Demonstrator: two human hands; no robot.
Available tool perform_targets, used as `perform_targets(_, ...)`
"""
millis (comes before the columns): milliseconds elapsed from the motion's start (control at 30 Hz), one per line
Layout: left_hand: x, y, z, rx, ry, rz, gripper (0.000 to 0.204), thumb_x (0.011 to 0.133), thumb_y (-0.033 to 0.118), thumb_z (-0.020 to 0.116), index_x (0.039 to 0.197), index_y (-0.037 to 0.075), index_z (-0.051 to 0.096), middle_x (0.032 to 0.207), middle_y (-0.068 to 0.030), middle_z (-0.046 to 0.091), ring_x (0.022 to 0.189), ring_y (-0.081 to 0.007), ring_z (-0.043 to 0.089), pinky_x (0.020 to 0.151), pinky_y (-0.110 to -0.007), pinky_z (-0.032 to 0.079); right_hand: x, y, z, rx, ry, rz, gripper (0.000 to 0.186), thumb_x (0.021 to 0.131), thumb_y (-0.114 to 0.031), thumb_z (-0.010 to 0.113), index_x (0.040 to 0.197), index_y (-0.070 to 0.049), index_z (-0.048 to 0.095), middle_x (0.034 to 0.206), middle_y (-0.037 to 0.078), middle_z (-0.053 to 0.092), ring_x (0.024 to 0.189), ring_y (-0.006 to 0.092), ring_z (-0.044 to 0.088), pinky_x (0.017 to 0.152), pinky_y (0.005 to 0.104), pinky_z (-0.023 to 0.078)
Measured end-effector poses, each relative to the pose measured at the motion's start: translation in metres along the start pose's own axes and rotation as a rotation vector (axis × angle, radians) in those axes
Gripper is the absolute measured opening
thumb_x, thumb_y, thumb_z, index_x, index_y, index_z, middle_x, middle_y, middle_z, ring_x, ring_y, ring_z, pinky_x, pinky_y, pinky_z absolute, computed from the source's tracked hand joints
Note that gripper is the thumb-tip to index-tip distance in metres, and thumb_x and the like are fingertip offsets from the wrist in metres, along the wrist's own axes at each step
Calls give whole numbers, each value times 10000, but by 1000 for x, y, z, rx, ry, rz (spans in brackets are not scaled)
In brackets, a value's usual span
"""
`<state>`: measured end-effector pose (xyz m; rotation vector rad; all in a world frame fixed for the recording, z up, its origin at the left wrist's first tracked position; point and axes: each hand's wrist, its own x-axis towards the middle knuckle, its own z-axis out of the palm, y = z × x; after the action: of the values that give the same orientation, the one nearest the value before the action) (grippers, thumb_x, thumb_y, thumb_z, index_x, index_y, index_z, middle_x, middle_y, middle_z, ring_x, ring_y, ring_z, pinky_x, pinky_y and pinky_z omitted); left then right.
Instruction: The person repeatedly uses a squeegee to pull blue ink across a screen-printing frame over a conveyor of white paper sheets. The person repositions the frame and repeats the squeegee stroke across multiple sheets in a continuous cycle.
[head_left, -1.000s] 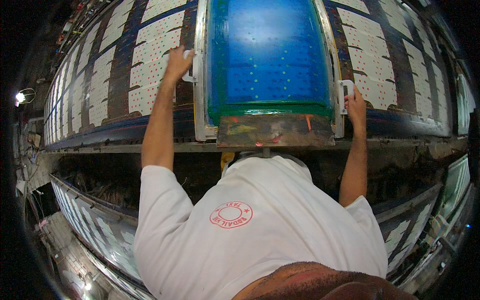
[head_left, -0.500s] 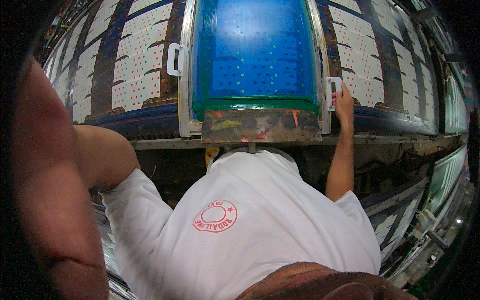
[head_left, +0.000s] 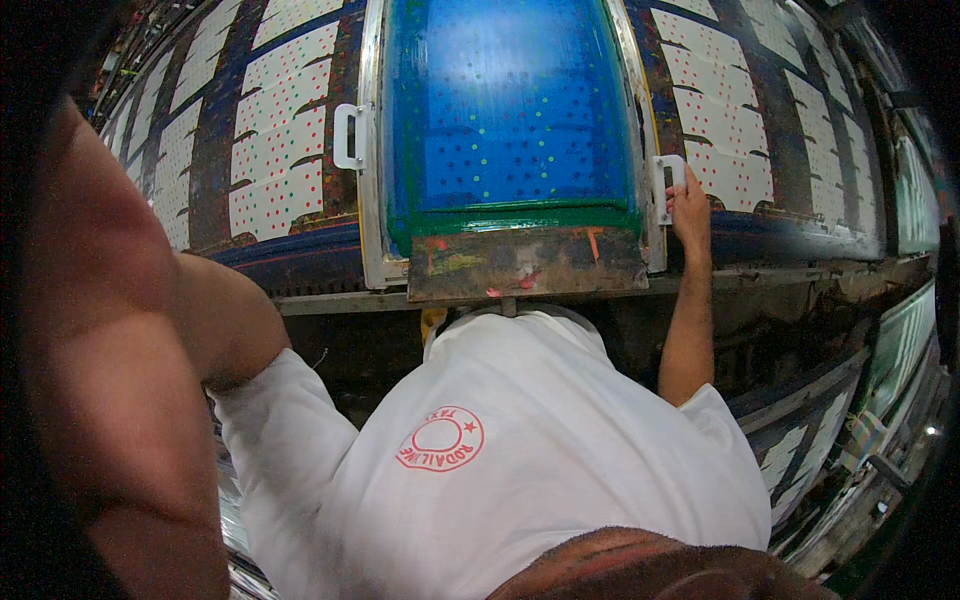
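Observation:
A framed blue printing screen (head_left: 510, 110), with small dots and a green ink band along its near end, lies at the top centre. A paint-stained board (head_left: 525, 265) crosses that end. My right hand (head_left: 688, 205) has its fingers wrapped round the white right handle (head_left: 670, 170) of the frame. The white left handle (head_left: 348, 137) has no hand on it. My left arm is bent up close to the camera; its skin (head_left: 140, 380), probably part of forearm and hand, fills the left edge out of focus, with the fingers hidden.
Rows of white panels (head_left: 280, 150) printed with red and green dots lie on a long dark table (head_left: 300, 260) on both sides of the screen. A lower rack (head_left: 810, 390) with more panels runs behind my body, and a metal rail (head_left: 760, 280) borders the table.
My left hand has left the left handle and risen close to the camera. My right hand stays on its handle. The view has shifted slightly, with the screen sitting further left.

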<state>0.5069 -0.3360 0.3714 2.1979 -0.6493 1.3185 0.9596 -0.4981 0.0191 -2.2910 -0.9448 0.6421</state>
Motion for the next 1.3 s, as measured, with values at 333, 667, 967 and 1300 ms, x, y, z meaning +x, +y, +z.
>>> perform_targets(333,-7,-16,11,30,122,-38,437,1044,376,516,1301,45,640,1280,-134,666,1196,-267,624,1038,-423,471,-12,-7,3,-282,214,-218,552,1033,-250,549,1527,-35,430,1301,246,586,1162,352,588,1032,479,460)
perform_targets(667,-247,-161,-66,806,217,-1072,469,1028,437,513,1082,16,713,1006,-177,724,954,-349,670,878,-438,495,-130,-101,32,-73,-421,-776,462,908,-194,719,1328,-52,589,1289,185,592,1243,389,539,1067,495,436)
perform_targets(967,-407,-197,-22,961,20,-1589,501,1001,442,507,1134,-13,671,1086,-307,688,1047,-448,662,917,-492,513,-158,-118,59,-524,-559,-996,517,785,-29,706,1290,-30,595,1292,171,595,1243,364,561,1066,451,473)
perform_targets(1300,-437,-204,-17,589,263,-1876,524,977,451,510,1253,13,596,1211,-275,667,1131,-437,645,997,-492,483,-151,-146,65,-594,-391,-851,696,713,107,713,1373,-65,575,1334,129,614,1242,322,590,1054,433,495)
